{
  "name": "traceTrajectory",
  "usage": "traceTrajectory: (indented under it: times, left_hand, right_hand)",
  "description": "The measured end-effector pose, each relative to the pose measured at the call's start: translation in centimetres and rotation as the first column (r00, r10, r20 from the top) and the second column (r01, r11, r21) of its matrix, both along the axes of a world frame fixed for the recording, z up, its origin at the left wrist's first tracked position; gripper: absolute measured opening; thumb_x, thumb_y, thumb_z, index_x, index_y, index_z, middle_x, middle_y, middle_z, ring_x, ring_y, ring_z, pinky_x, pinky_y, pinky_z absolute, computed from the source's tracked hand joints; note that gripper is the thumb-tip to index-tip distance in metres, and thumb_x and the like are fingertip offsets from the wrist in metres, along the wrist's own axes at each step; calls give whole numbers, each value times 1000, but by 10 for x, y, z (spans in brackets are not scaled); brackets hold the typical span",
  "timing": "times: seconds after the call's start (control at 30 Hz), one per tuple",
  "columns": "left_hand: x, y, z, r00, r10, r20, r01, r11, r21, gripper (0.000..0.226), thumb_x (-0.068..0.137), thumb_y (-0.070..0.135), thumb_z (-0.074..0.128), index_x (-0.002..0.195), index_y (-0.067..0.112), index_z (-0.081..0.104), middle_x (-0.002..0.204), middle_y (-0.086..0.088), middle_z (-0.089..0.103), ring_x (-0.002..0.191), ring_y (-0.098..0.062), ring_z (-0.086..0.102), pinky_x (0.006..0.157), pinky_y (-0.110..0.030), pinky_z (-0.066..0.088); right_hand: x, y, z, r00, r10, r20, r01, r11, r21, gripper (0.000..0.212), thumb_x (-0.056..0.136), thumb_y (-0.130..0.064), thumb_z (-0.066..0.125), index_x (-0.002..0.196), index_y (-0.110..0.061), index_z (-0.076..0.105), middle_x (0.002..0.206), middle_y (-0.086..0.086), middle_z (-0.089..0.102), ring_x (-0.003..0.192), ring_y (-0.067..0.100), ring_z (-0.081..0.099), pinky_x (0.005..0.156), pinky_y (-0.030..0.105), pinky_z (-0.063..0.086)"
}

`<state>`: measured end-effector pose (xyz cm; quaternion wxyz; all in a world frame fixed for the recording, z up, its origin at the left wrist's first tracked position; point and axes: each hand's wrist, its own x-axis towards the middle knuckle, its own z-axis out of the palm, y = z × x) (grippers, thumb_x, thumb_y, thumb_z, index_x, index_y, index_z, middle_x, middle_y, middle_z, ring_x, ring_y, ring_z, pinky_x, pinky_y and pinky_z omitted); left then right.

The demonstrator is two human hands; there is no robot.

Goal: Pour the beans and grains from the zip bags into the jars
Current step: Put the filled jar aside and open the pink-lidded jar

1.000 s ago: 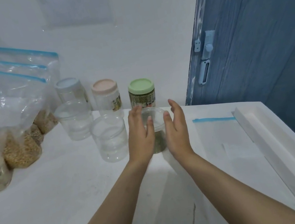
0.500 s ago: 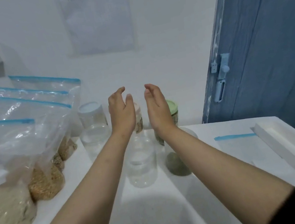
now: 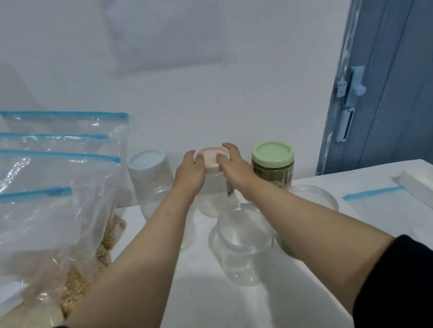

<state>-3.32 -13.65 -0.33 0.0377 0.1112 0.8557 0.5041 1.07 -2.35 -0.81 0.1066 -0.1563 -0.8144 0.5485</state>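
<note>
While both arms reach to the back row:
Zip bags [image 3: 43,198]: far left, grain inside
Left hand [image 3: 189,172]: fingers curled on pink lid [image 3: 211,159]
Right hand [image 3: 234,165]: gripping same lid's other side
Green-lidded jar [image 3: 274,165]: just right, filled
Open jar [image 3: 242,245]: nearer, between forearms

Zip bags [image 3: 39,210] stand along the table's [image 3: 237,326] left edge. Three lidded jars [image 3: 274,165] line its back edge, and both hands [image 3: 191,173] meet on the middle one's lid [image 3: 211,159]. An open jar [image 3: 243,245] stands in front of them, mid-table.
</note>
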Motion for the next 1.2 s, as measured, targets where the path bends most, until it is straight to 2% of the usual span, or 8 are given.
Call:
traceTrajectory:
  times: [0.17,0.27,0.4,0.5,0.63,0.8,1.0,1.2]
  left_hand:
    - [2,2,-3,992,47,-118,-34,993,109,41,106,32,37,142,14,45,134,-10,58,122,-28,54,93,-28,39]
    - [10,0,9,978,106,-178,-60,967,248,39,105,32,42,141,18,49,132,-3,60,119,-20,56,93,-24,40]
    - [41,-4,41,948,159,-276,-32,909,415,37,105,33,42,139,22,51,131,8,58,115,-7,53,94,-15,40]
    - [75,-12,69,934,170,-314,20,853,521,34,106,33,38,132,25,57,127,11,61,115,-6,56,94,-15,44]
    - [135,-33,90,909,229,-348,36,790,612,33,102,42,35,122,29,58,120,10,63,111,-2,58,91,-18,48]
    - [199,-74,77,921,269,-283,-3,729,684,21,106,33,35,109,30,56,90,25,62,82,11,58,69,-7,44]
    - [232,-104,8,947,243,-211,-49,757,652,28,94,37,35,107,26,57,89,26,63,84,6,59,72,-12,46]
    - [252,-116,-40,972,199,-121,-92,805,586,27,96,38,32,110,30,54,95,28,63,88,5,60,71,-11,46]
  right_hand:
    - [3,-2,7,996,-31,-84,31,1000,-1,48,105,-30,36,152,-29,28,139,13,53,121,31,53,94,34,45]
    - [15,-5,24,984,-28,-176,27,1000,-7,48,105,-31,39,152,-30,29,137,5,53,116,24,54,79,28,48]
    - [39,-17,54,928,-107,-358,103,994,-29,45,100,-33,47,145,-32,40,129,-1,59,114,19,57,99,41,49]
    - [71,-33,79,837,-197,-510,204,978,-43,42,90,-37,54,132,-36,50,117,-1,55,103,7,54,92,29,47]
    - [126,-60,102,774,-153,-615,124,988,-91,37,89,-37,54,126,-33,52,116,2,52,94,-7,52,85,17,44]
    - [184,-100,81,852,-15,-524,-82,983,-161,48,75,-62,48,119,-42,47,123,3,55,107,16,61,89,50,54]
    - [223,-125,20,906,30,-423,-132,967,-216,41,77,-64,49,114,-46,48,121,-2,57,112,15,58,98,43,50]
    - [241,-137,-27,930,4,-368,-107,959,-261,37,79,-64,49,112,-46,48,108,-15,62,104,9,61,85,30,52]
